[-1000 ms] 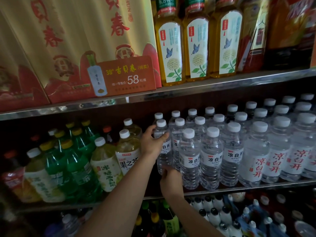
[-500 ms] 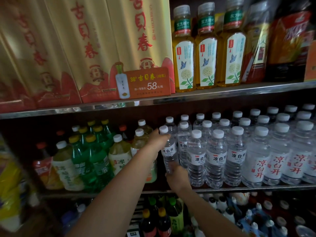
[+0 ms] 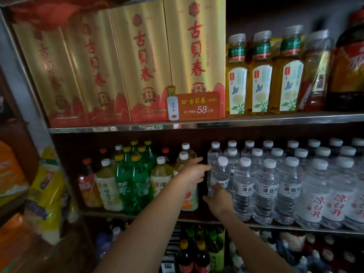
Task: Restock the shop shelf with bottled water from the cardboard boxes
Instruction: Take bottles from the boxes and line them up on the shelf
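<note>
Tilting a water bottle (image 3: 219,174) at the row's left end, the right hand (image 3: 219,200) grips its base (label half hidden) while the left hand (image 3: 192,173), fingers extended, touches its side on the shelf (image 3: 275,227).

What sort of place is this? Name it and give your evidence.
Most likely a small grocery or drinks shop: metal shelves packed with rows of water bottles and green soda bottles, plus a price card reading 58 before gold gift boxes.
</note>
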Demonstrator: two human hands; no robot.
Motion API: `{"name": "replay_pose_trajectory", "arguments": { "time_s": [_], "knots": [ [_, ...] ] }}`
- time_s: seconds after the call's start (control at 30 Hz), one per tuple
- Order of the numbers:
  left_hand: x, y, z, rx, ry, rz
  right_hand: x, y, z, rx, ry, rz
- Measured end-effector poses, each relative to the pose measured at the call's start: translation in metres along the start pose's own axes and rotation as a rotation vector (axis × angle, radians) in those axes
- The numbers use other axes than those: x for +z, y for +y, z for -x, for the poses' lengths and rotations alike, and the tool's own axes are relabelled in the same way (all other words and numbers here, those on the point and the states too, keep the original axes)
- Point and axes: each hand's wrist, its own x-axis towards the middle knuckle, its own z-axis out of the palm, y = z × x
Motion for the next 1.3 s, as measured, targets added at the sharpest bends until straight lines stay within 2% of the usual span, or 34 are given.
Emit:
{"name": "replay_pose_trajectory", "arguments": {
  "time_s": [0.17, 0.27, 0.43, 0.6, 1.3],
  "knots": [
    [0.018, -0.004, -0.013, 0.241, 0.045, -0.335, 0.003, 0.008, -0.008, -0.036, -0.046, 0.012],
    [0.028, -0.005, -0.029, 0.352, 0.153, -0.534, 0.004, 0.013, -0.015, -0.032, -0.071, 0.001],
    [0.031, 0.004, -0.054, 0.394, 0.327, -0.732, 0.004, 0.03, -0.024, -0.024, -0.061, -0.02],
    [0.028, 0.002, -0.065, 0.428, 0.368, -0.707, 0.006, 0.048, -0.027, -0.037, -0.054, 0.017],
    [0.022, 0.002, -0.06, 0.374, 0.311, -0.716, 0.004, 0.042, -0.016, 0.044, -0.061, -0.062]
  ]
}}
